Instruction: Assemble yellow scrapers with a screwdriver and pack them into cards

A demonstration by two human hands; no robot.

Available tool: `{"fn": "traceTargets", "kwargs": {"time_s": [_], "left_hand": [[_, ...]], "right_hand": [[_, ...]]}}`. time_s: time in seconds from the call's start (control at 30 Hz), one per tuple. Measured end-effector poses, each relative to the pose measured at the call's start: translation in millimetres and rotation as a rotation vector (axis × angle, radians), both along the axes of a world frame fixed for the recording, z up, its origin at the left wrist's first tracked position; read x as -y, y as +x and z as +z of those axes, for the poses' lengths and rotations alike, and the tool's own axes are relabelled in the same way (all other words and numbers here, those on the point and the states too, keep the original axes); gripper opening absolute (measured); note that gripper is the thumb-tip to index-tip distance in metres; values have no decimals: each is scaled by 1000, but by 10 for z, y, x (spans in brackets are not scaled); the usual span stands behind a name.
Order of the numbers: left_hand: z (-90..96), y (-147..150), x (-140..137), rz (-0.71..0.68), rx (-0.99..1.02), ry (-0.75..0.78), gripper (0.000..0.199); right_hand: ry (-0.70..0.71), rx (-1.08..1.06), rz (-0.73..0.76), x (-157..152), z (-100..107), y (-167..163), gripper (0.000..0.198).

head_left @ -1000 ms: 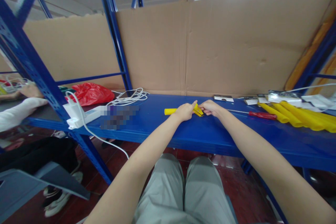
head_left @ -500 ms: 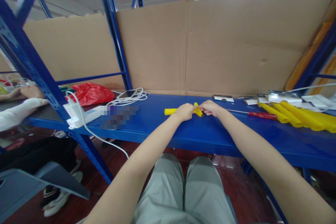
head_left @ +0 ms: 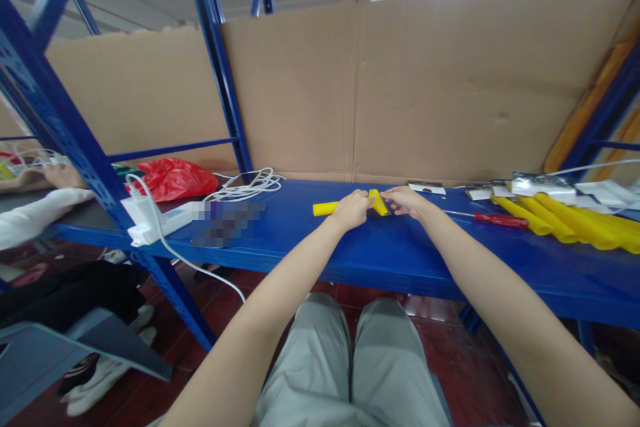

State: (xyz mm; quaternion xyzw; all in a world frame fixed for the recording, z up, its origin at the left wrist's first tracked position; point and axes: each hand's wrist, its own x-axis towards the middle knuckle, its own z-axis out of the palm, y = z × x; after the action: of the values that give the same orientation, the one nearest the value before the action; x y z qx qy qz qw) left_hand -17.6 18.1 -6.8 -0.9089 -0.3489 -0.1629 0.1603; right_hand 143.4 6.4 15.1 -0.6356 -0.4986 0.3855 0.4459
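A yellow scraper (head_left: 325, 208) lies across the blue shelf top, its tube handle pointing left and its flared head (head_left: 379, 203) to the right. Wrapped round the handle close to the head is my left hand (head_left: 353, 209). My right hand (head_left: 404, 202) is at the head's right edge, its thumb and fingers pinched together beside a thin dark strip. What those fingertips hold is too small to make out. Just right of my right hand lies a screwdriver (head_left: 500, 220) with a red handle, its shaft partly behind my wrist.
Several yellow tubes (head_left: 560, 219) are piled at the right, beside small packets (head_left: 543, 185). A white-and-black card (head_left: 426, 188) lies at the back. Left stand a white power strip (head_left: 173, 219), coiled cable (head_left: 257, 181) and a red bag (head_left: 177, 178). Another person's sleeve (head_left: 45, 213) shows far left.
My right hand has shifted slightly right, off the middle of the scraper's head to its edge. The head has turned a little, showing more of its yellow face. My left hand keeps its grip.
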Motion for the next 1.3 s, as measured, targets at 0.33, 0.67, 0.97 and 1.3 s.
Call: {"fn": "traceTargets", "kwargs": {"time_s": [0.33, 0.67, 0.97, 1.3], "left_hand": [[-2, 1, 24, -77, -30, 98, 37], [12, -7, 48, -77, -12, 101, 37], [31, 12, 87, -30, -71, 41, 57], [59, -15, 121, -38, -132, 26, 49]], "right_hand": [[-32, -186, 79, -96, -80, 123, 17], [-31, -252, 104, -110, -92, 127, 19], [29, -266, 128, -130, -95, 118, 18], [-28, -211, 223, -107, -118, 225, 14]]}}
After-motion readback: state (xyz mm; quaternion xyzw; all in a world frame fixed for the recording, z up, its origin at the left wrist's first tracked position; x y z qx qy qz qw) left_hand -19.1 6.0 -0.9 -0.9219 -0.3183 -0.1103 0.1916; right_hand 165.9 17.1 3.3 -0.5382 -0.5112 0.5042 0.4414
